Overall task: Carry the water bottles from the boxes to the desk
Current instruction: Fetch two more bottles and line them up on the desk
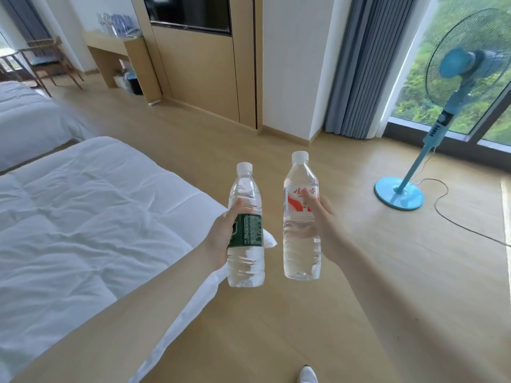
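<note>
A person stands at the foot corner of a white bed (83,217), both bare arms stretched forward, a water bottle upright in each hand. The left hand (218,239) holds a clear bottle with a green label (250,233) just above the bed's corner. Its thumb lies across the front, and the other fingers wrap behind, out of sight. The right hand (330,230) holds a slightly taller clear bottle with a red and white label (300,244) just off the bed's corner, over the wooden floor (387,272). One of its fingers (309,200) presses on the label and the rest curl behind. Both bottles look full, both have white caps on, and they are close together but do not touch.

The wooden desk (110,49) stands against the wall far beyond the bed. A blurred cluster of clear bottles (117,23) already stands on top of it, too small to count. No boxes are in view.

Judging from this, part of the job is done, since some bottles seem to be delivered. This pair is in mid-carry, well short of the desk. The person has yet to walk the length of the bed, set both bottles beside the cluster, and fetch whatever the unseen boxes hold.

A blue pedestal fan (442,106) stands by the window, well away from the bed. The toe of a white shoe (308,375) shows on the floor, near the bed's foot.
</note>
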A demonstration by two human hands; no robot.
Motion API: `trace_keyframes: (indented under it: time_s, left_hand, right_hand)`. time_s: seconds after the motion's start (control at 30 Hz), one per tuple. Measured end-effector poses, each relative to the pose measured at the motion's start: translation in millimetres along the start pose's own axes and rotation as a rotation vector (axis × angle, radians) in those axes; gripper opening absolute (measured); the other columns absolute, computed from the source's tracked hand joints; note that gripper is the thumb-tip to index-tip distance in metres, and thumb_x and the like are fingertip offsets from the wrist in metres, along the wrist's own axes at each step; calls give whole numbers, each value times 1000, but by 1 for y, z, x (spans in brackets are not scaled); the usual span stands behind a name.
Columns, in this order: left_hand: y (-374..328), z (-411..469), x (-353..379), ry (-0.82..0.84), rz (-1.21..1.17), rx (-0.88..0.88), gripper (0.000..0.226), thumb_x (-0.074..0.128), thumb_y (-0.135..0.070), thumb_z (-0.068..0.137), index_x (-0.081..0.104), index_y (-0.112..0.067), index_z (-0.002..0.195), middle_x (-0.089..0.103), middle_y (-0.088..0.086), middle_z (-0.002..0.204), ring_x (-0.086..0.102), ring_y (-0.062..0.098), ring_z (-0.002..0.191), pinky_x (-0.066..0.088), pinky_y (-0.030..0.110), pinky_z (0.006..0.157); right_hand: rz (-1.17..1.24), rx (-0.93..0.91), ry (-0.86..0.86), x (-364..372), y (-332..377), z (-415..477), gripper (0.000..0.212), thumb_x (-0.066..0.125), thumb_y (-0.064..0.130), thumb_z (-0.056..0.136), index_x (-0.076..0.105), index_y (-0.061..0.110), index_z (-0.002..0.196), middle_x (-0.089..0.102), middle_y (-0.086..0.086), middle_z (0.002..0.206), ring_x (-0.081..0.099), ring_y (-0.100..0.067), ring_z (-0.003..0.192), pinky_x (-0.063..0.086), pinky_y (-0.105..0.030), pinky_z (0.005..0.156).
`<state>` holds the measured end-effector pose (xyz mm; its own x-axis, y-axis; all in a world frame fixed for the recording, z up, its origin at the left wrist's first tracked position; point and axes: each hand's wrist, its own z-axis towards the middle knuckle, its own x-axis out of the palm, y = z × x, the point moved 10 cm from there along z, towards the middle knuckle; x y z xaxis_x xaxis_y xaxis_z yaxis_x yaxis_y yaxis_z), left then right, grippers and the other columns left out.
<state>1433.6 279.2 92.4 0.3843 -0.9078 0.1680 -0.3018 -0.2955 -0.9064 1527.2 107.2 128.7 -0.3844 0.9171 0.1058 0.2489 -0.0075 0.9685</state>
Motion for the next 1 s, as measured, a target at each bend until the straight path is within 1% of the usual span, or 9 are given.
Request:
trace_keyframes:
  time_s: [0.2,0.3,0.43,0.6,0.73,0.8,0.87,0.93,1.0]
  left_hand:
    - [-23,44,66,-46,-14,-1,73,63,-68,75,64,-4,112,66,15,91,65,29,80,53,38,77]
    - [-26,61,93,-34,-8,-11,65,56,-63,75,64,-7,107,66,11,86,65,26,75,54,36,74]
    - [-33,84,111,-47,43,-26,51,47,-57,92,65,-11,104,68,6,81,67,21,71,54,32,67]
    - [-33,116,119,-53,-34,-61,64,52,-67,81,62,-9,105,65,8,82,65,22,68,52,32,66]
    - [-37,156,117,-28,-99,-76,77,64,-76,57,63,-11,98,64,8,80,64,23,67,52,34,67]
    - [-45,181,117,-12,-87,-63,80,69,-79,50,66,-12,95,65,8,80,64,23,69,51,37,72]
    - [-60,209,120,-11,-90,-32,71,68,-73,58,67,-12,94,65,7,79,64,23,69,52,37,74]
    - [-77,234,126,18,-116,-24,64,65,-64,65,66,-9,99,64,9,81,63,24,69,53,34,69]
    - [-97,261,129,41,-124,-17,70,65,-62,70,65,-5,110,66,16,91,66,29,77,55,36,70]
  right_hand:
    - [5,-18,30,-69,32,44,32,55,44,94,64,15,105,73,-13,90,72,-24,70,57,-29,54]
    - [20,-12,21,-94,34,62,34,54,43,95,65,11,102,73,-5,76,70,-17,61,56,-27,53]
    - [36,9,31,-114,33,85,29,54,41,96,65,14,97,71,3,67,68,-12,58,56,-26,53]
    - [63,41,32,-120,35,116,33,50,47,96,65,18,102,70,3,75,68,-8,59,51,-21,49]
    - [10,15,14,-122,41,152,34,47,49,97,63,21,103,69,1,87,67,-12,71,54,-25,63]
    - [-17,1,-18,-123,46,175,32,48,49,97,62,21,102,68,0,91,67,-12,73,54,-24,64]
    - [-41,4,-39,-121,54,201,32,48,51,95,61,22,102,69,-4,94,67,-14,75,54,-25,63]
    - [-59,16,-58,-117,65,228,34,48,53,95,61,23,106,70,-5,95,68,-15,75,54,-26,61]
    - [-77,7,-62,-112,81,256,37,48,53,94,61,22,108,70,-4,93,68,-15,74,55,-28,62]
